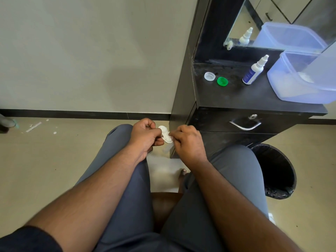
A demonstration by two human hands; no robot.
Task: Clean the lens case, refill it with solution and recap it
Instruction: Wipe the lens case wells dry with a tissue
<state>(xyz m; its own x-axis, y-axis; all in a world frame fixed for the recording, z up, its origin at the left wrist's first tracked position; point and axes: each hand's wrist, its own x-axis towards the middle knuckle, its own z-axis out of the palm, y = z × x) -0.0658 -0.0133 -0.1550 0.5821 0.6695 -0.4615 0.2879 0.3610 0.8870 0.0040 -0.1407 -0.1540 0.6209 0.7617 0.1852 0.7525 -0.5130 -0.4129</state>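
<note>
A seated person looks down at their own lap, both forearms reaching forward over grey trousers. Just above the centre of the view, the two hands meet around a small white lens case (165, 134) with both wells uncapped. The left hand (145, 138), at 9 o'clock of the case, pinches one end of it between thumb and fingers. The right hand (188, 142), at 3 o'clock of the case, has its grip pressed onto the other end, fingertips curled against the well; whether it holds anything else there cannot be told. The case is held in the air above the floor, between the knees.

At 1 o'clock from the hands stands a black desk (254, 99) with a drawer and metal handle. On its top lie two loose caps side by side, apart from each other: a white cap (209, 76) and, at 4 o'clock of it, a green cap (222, 81). Further toward 3 o'clock stands a white solution bottle (254, 71) with a blue label, upright in the wide-angle view. Beside that sits a translucent blue plastic tub (298, 82). A mirror (254, 24) behind the desk reflects the bottle and tub. A black bin (276, 171) stands on the floor at 4 o'clock of the hands.
</note>
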